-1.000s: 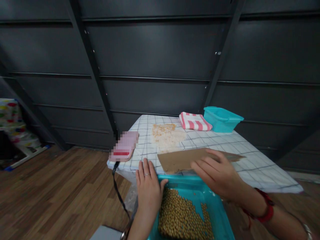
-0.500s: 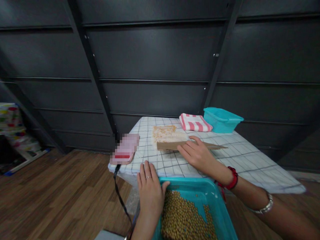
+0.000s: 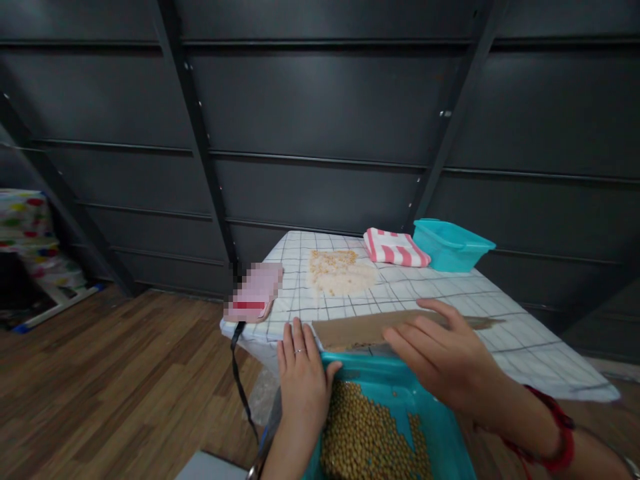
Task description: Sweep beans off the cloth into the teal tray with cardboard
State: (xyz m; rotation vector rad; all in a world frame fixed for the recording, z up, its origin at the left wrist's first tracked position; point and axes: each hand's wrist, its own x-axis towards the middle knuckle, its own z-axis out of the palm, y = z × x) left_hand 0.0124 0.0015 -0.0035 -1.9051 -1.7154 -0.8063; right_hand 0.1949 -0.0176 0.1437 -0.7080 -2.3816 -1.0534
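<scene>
One card (image 3: 350, 331), gripped in the fingers of the right hand (image 3: 443, 350), is just past the 12 o'clock rim of the tray (image 3: 373, 364); the left hand (image 3: 304, 381), fingers straight, thumb over the rim, rests at 10 o'clock. Keeping the card low and level would likely drag cleanest (grains (image 3: 345, 279) lie at 11 o'clock).

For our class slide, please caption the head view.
Left hand at a teal tray, right hand holding brown cardboard.

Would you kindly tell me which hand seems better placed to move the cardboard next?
Probably the right hand: it holds the cardboard, while the left hand rests at the teal tray.
</scene>
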